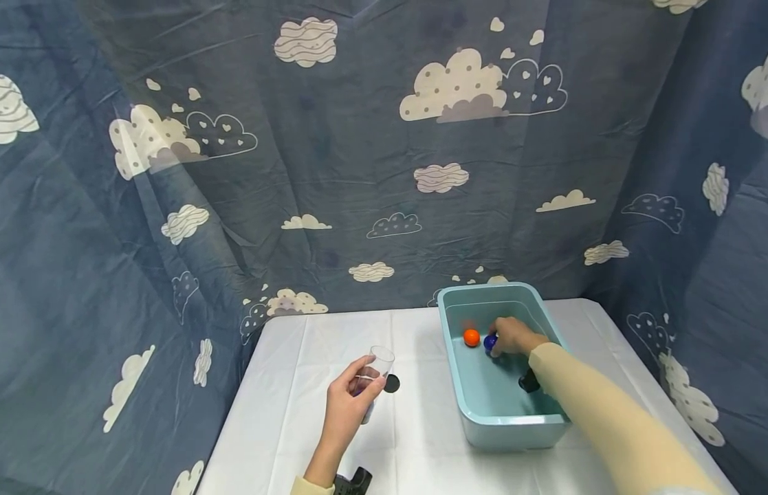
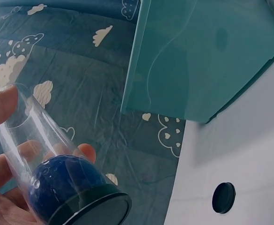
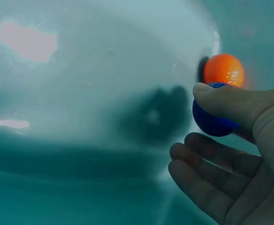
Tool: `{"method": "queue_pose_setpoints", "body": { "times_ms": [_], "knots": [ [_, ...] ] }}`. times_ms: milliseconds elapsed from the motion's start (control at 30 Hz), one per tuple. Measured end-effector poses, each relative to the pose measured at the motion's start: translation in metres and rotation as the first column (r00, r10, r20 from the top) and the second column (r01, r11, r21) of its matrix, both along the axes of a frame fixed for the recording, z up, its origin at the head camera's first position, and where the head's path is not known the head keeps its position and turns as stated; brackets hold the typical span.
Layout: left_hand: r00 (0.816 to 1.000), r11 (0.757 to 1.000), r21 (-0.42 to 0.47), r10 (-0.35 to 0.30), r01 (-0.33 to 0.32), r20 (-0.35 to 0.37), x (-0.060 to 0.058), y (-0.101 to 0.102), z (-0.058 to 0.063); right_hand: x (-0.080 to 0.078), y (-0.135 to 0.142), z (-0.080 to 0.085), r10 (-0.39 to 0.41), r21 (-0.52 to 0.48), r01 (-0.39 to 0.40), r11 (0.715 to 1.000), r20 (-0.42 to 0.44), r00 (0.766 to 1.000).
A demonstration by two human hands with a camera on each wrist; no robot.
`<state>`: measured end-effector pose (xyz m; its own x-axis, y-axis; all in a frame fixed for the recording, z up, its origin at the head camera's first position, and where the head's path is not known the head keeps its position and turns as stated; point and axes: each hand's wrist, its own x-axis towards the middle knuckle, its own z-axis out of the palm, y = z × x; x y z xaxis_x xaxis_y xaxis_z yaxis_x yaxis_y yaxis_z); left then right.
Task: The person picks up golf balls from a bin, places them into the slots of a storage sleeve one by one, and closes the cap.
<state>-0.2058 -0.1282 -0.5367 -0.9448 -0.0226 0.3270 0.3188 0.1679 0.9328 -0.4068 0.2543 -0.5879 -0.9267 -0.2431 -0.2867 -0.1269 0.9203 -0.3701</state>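
Observation:
My left hand [image 1: 342,409] grips a clear plastic tube [image 2: 38,122] above the white table. A dimpled blue ball [image 2: 64,180] lies inside the tube, close to the end closed by a dark cap [image 2: 97,208]. The tube's other end looks uncovered. Inside the teal bin [image 1: 513,421], my right hand [image 1: 513,337] pinches a second blue ball [image 3: 214,117] with its thumb; the fingers behind that ball are partly hidden. An orange ball [image 3: 223,69] lies on the bin floor, right beside the held one.
A small round black lid [image 1: 392,383] lies on the white table [image 1: 297,412], between my left hand and the bin. The bin stands at the table's right side, with raised walls around my right hand. Dark blue cloud-patterned cloth [image 1: 359,137] hangs behind and at both sides.

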Motion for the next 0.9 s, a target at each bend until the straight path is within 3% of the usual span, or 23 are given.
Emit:
{"method": "queue_pose_setpoints", "body": {
  "times_ms": [267, 600, 900],
  "knots": [
    [1.000, 1.000, 0.005, -0.004, 0.004, -0.004, 0.000, 0.003, 0.001, 0.001, -0.007, 0.017, 0.102, -0.070, -0.109, 0.992, -0.093, 0.990],
    [1.000, 1.000, 0.001, -0.021, 0.021, 0.001, 0.000, 0.005, -0.001, 0.014, -0.012, 0.040, 0.132, -0.156, -0.148, 0.977, -0.110, 0.985],
    [1.000, 1.000, -0.020, -0.017, 0.017, 0.008, 0.001, 0.007, 0.001, 0.028, -0.016, 0.067, 0.179, -0.200, -0.217, 0.955, -0.195, 0.964]
  ]
}}
